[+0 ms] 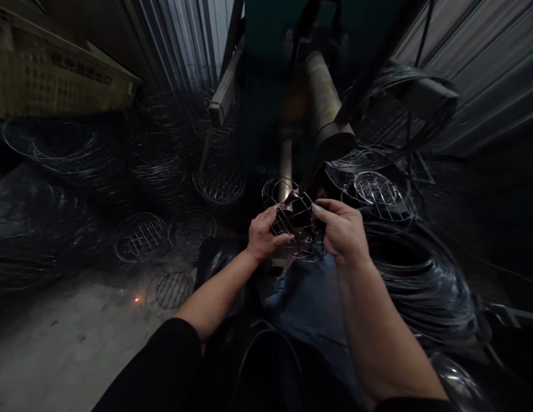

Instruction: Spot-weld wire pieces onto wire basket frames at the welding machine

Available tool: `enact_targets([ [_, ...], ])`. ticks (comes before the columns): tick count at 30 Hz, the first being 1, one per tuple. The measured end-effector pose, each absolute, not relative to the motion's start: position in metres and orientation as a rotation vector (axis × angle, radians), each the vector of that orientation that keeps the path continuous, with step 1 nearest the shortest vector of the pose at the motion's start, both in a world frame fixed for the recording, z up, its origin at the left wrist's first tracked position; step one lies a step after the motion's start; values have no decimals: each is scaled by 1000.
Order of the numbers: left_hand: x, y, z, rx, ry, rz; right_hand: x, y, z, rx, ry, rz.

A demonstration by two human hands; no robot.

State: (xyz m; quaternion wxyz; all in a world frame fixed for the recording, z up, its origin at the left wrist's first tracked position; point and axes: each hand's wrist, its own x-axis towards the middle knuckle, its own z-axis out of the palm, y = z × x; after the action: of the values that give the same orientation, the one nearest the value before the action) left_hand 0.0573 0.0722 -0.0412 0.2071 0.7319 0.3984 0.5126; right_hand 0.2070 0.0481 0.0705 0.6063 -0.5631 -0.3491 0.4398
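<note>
Both of my hands grip a small wire grid frame [294, 216] from either side. My left hand [261, 233] holds its left edge, and my right hand [341, 229] pinches its right edge. The frame sits between the electrodes of a spot welding machine [324, 103], whose thick metal upper arm slants down from above. A lower metal post [285, 166] rises just behind the wire. Bright sparks [292, 191] show where the wire meets the electrode tip. A round wire piece lies below the frame, partly hidden by my hands.
Several round wire grids [141, 237] lie stacked on the floor to the left. Large wire hoops [403, 269] are heaped on the right. My jeans-clad lap [309, 303] is below my hands. A corrugated metal wall [472, 63] stands behind, and a spark glows on the concrete floor [64, 349].
</note>
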Motion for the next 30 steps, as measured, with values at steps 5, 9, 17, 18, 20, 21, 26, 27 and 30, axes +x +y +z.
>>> enact_targets([
  [5, 55, 75, -39, 2050, 1159, 1442, 202, 64, 75, -1346, -726, 1078],
  [9, 53, 71, -38, 2017, 1151, 1420, 216, 48, 65, -1280, -801, 1138],
  [17, 52, 74, -37, 1695, 1203, 1355, 236, 5, 30, -1219, -844, 1103],
  [18, 53, 76, -37, 1652, 1211, 1343, 232, 8, 30, -1215, -823, 1057],
  [20, 54, 78, -36, 1585, 1217, 1324, 225, 17, 33, -1214, -805, 1024],
  [21, 54, 80, -35, 1561, 1219, 1316, 222, 22, 35, -1216, -800, 1024],
  [26, 54, 84, -33, 1502, 1239, 1305, 215, 38, 44, -1233, -752, 1015],
  [27, 55, 84, -33, 1494, 1236, 1307, 215, 38, 44, -1234, -745, 1008],
  [30, 55, 83, -34, 1474, 1211, 1299, 218, 34, 43, -1235, -766, 1013],
])
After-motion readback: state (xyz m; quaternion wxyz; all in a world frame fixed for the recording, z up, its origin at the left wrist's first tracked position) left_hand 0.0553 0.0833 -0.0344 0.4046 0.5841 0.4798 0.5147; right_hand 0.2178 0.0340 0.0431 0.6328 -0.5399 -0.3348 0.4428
